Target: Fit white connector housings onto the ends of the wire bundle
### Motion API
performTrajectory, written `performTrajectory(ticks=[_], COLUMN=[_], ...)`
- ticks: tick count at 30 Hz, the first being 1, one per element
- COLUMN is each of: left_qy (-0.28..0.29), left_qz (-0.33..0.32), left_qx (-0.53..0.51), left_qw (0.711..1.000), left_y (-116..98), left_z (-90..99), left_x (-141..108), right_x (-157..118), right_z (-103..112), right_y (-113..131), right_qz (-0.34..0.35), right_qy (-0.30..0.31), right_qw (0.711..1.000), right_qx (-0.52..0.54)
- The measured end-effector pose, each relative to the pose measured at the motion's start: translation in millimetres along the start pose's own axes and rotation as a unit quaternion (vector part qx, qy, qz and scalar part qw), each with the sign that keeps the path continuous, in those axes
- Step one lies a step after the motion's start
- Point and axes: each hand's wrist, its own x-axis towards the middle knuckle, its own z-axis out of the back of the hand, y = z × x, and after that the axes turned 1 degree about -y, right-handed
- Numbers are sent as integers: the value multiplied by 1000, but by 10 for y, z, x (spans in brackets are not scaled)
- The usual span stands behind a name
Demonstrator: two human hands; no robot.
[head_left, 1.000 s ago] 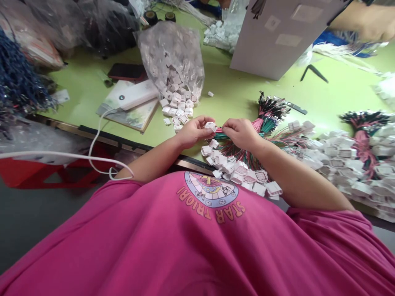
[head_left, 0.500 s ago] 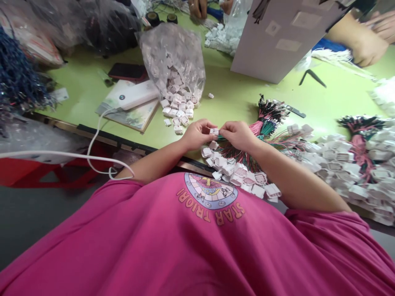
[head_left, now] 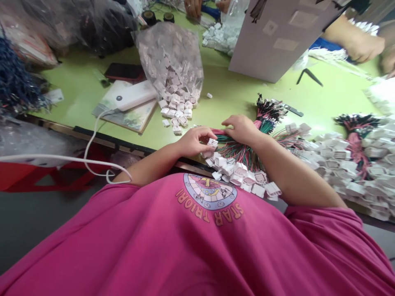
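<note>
In the left fingers [head_left: 204, 144], pinched, sits a slotted white connector [head_left: 212, 143].

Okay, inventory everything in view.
held connector housing: one, white, left fingertips
loose housings: many, white, in piles
wires: many, red-green, by right hand
wire bundles: two, pink-green, right
strands: many, blue, far left
plastic bags: several, clear, back
power bank: one, white, on book
book: one, pale, left
phone: one, dark, behind book
cable: one, white, left
tape rolls: two, black, back
box: one, grey, back
hand tools: two, dark, right
table: one, green, centre
others' hands: several, back
shirt: one, pink, foreground
left hand: one, centre
right hand: one, centre
</note>
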Motion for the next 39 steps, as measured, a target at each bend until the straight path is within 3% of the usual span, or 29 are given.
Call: performTrajectory(ticks=[2, 4, 7, 14, 18, 21, 24, 27, 31, 35, 39], left_qy=[38, 49, 50, 46, 20, 13, -21, -49, -38, -31, -34], left_qz=[-52, -74, -59, -34, 38, 142, 207, 228, 241, 233, 237], left_qx=[31, 46, 35, -13, -97, -218, -294, -337, -361, -357, -356], left_qw=[997, 995, 996, 998, 994, 965, 933, 912, 900, 904, 904], left_y=[-22, -40, -47, 15, 15, -9, -20, -12, -6, -2, 0], left_z=[10, 7, -16, -69, -111, -138, -146, -145, -146, -153, -157], left_x=[-18, -24, -25, -31, -23, 10, 58, 94, 104, 99, 104], right_x=[25, 22, -10, -29, -46, -109, -206, -288, -348, -411, -478], right_z=[-40, -53, -29, 10, 63, 173, 315, 404, 356, 245, 195], right_y=[-22, -13, 22, 54, 29, 65, 155, 219, 225, 243, 278], right_qz=[12, 8, -10, -11, -48, -22, 48, 69, 34, 32, 38], right_qy=[45, 32, -9, 1, -65, -94, -58, -15, -10, -28, -17], right_qw=[998, 998, 999, 998, 997, 990, 971, 959, 976, 997, 998], right_qx=[-46, -59, -52, -59, -14, 104, 226, 274, 215, 70, -47])
